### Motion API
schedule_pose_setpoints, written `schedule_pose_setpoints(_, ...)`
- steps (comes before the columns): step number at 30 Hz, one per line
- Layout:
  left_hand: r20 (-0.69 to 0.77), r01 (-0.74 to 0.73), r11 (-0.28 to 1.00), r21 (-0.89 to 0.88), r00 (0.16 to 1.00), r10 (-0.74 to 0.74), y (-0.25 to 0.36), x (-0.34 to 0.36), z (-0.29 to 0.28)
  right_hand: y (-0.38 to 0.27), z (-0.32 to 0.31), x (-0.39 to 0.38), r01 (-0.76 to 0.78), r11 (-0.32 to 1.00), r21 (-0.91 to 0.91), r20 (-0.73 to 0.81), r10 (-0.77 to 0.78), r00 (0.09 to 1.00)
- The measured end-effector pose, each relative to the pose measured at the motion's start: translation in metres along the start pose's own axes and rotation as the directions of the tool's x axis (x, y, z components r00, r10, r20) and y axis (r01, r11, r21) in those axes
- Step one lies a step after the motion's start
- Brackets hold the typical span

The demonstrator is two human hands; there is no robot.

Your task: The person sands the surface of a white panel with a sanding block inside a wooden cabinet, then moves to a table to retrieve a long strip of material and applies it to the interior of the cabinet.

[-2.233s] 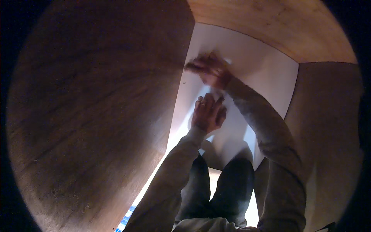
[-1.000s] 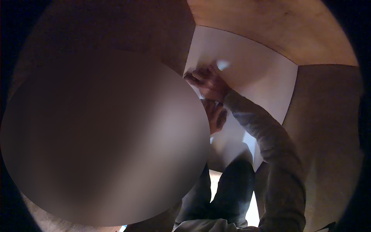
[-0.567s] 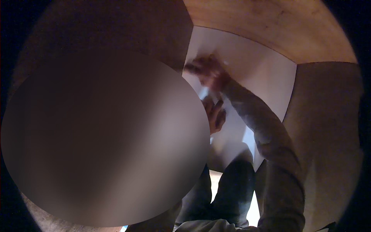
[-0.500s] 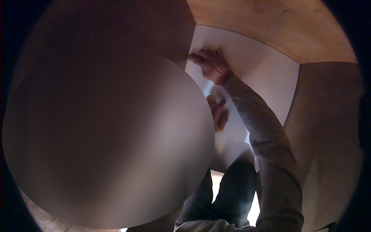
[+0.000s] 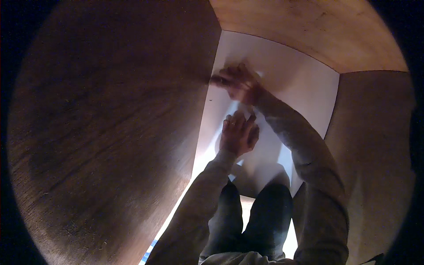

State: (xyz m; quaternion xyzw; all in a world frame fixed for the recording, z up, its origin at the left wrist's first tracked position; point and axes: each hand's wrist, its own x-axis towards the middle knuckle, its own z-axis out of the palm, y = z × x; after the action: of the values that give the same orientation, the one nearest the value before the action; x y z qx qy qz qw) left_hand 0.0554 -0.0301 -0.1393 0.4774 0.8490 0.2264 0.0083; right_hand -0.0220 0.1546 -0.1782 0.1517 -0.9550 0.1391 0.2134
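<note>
A smooth white panel [image 5: 309,92] spans the middle of the view between wooden boards. My left hand [image 5: 238,134] lies on it with fingers spread, pointing away from me, and holds nothing that I can see. Farther up, my right hand [image 5: 238,84] reaches across to the panel's left side. Its fingers are apart and slightly smeared by motion, some of them at the seam with the dark wooden board [image 5: 110,101]. No object shows in the right hand, and both hands cast shadows on the white surface.
A lighter wooden board [image 5: 309,22] closes off the far end, and another brown board [image 5: 375,145] stands on the right. My legs [image 5: 269,216] in dark trousers are below the panel. Bright light enters along the lower left edge and between the legs.
My right hand has moved slightly down along the panel's left side. A blurred round patch that covered the left part, including most of my left arm, is gone.
</note>
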Motion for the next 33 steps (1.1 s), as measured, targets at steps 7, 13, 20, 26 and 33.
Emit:
schedule_pose_setpoints(7, 0.031, 0.012, 0.999, 0.044, 0.999, -0.013, -0.004, -0.005, 0.0, -0.025, 0.004, -0.012, -0.124, 0.992, 0.002, 0.036, 0.124, 0.992)
schedule_pose_setpoints(13, -0.019, -0.003, 1.0, -0.003, 1.0, 0.003, -0.004, -0.002, 0.001, 0.029, -0.014, 0.022, -0.345, 0.939, 0.007, 0.174, 0.338, 0.925)
schedule_pose_setpoints(20, -0.038, 0.005, 1.0, -0.004, 0.999, -0.005, -0.002, -0.002, -0.004, 0.014, -0.015, 0.002, 0.184, 0.971, 0.151, -0.159, -0.16, 0.974)
schedule_pose_setpoints(26, 0.044, 0.028, 0.998, -0.049, 0.999, -0.025, 0.006, 0.004, -0.008, -0.015, -0.001, -0.004, -0.153, 0.978, 0.139, -0.2, 0.179, 0.963)
schedule_pose_setpoints(33, -0.06, -0.084, 0.987, -0.138, 0.995, 0.076, -0.004, -0.005, 0.001, -0.001, -0.024, -0.008, -0.101, 0.974, 0.202, -0.284, 0.157, 0.946)
